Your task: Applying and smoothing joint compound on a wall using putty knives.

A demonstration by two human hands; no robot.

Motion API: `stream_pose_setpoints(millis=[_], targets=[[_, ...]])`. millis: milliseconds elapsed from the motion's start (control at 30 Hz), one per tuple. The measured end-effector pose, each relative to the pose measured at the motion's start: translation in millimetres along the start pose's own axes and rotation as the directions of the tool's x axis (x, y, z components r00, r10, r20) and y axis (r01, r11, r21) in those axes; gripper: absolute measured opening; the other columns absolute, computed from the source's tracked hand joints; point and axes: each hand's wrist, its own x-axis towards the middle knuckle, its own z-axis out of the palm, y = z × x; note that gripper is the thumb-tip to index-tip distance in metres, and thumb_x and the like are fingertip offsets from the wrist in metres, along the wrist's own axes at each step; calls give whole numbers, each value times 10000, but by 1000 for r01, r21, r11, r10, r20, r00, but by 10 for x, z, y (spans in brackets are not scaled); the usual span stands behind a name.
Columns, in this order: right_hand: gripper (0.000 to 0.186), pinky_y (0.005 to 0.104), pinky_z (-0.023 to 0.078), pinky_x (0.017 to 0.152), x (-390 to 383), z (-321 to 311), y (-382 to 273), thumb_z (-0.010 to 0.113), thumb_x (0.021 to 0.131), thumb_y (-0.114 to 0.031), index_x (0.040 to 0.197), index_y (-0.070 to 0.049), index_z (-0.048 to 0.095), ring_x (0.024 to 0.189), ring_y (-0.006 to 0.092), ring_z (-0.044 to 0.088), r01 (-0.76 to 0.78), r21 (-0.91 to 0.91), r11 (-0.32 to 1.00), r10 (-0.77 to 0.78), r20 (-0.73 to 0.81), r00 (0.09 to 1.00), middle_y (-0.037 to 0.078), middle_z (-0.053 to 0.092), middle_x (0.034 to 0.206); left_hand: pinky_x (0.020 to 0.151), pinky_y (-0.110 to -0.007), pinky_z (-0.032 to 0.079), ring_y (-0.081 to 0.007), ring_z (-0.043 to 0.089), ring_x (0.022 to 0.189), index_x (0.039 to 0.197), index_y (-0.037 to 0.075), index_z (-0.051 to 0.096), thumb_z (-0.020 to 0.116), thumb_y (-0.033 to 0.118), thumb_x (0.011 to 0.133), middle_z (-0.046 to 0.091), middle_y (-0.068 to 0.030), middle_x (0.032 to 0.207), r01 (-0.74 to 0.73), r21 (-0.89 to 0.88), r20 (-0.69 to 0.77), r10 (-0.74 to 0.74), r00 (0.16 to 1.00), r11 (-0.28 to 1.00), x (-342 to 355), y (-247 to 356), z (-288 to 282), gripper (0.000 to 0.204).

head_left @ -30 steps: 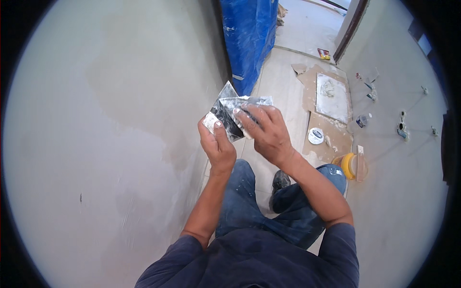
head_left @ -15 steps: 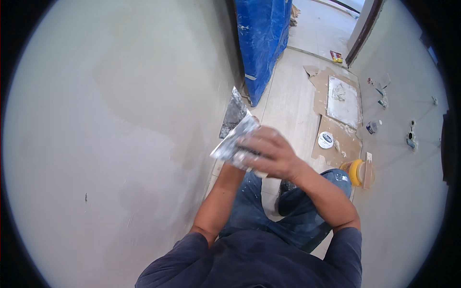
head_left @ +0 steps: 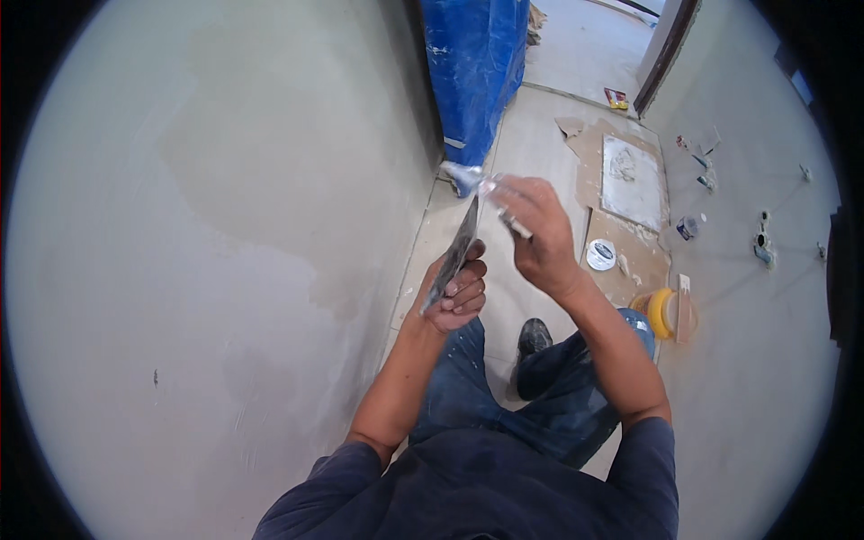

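Note:
In front of me my left hand (head_left: 461, 299) is closed around a dark metal putty blade (head_left: 456, 254), tilted up and seen nearly edge-on. My right hand (head_left: 545, 232) grips a second tool, a plastering trowel (head_left: 464, 176) with a shiny metal blade, smeared by motion. That trowel lies close to the upper end of the putty blade; I cannot tell whether they touch. Both tools are beside the left wall (head_left: 243, 189), which carries darker, damp-looking patches of plaster.
Blue sheeting (head_left: 472, 72) hangs ahead. On the right, cardboard (head_left: 589, 175) bears a plaster-smeared white board (head_left: 630, 211) and a round white lid (head_left: 601, 255). A yellow bucket (head_left: 662, 313) stands by my knee. Pipe fittings (head_left: 763, 243) stick out of the right wall.
My right hand has moved up and right with the trowel, which no longer covers the putty blade. My left hand's fingers now show, and the putty blade is turned more edge-on.

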Motion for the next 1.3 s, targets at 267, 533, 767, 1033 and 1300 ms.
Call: stream_pose_setpoints(millis=[267,533,767,1033,1300], targets=[[528,429,502,890,-12,-185,-35,568,697,131,1184,-50,664,1037,342,609,-7,-149,989,25,117,993,129,651,1141,844,-281,493,-128,591,912,1127,30,520,519,269,1049,614,-36,1000,-262,956,-18,919,394,131,45,145,303,251],[492,416,497,915,-221,276,-267,639,737,25,1216,-88,652,1087,311,595,58,-237,970,-5,219,976,112,618,1211,943,-297,439,-160,517,1041,1274,-4,383,489,215,1057,503,-90,1161,25,917,377,887,268,-398,104,-82,247,326],[573,436,462,984,-227,318,-271,651,737,42,1299,-57,592,1144,349,559,19,-130,991,-4,115,993,154,577,1270,920,-299,450,-155,529,1050,1268,4,343,469,188,1057,503,-119,1163,-69,902,420,826,377,-427,218,-374,249,307],[625,441,471,975,-92,90,-123,576,724,145,1321,-43,575,1146,382,554,-128,-151,980,133,27,991,166,577,1277,891,-275,445,-134,530,1016,1184,-7,394,525,107,1025,557,-141,1127,147,879,392,862,321,-454,87,-188,238,235],[518,434,494,937,-222,143,-342,628,769,32,1279,-57,607,1093,338,571,106,-278,955,-56,182,982,145,596,1229,923,-349,516,-275,659,1059,1039,-9,562,598,-73,900,649,-231,1234,119,520,772,525,359,-846,154,152,391,158]])
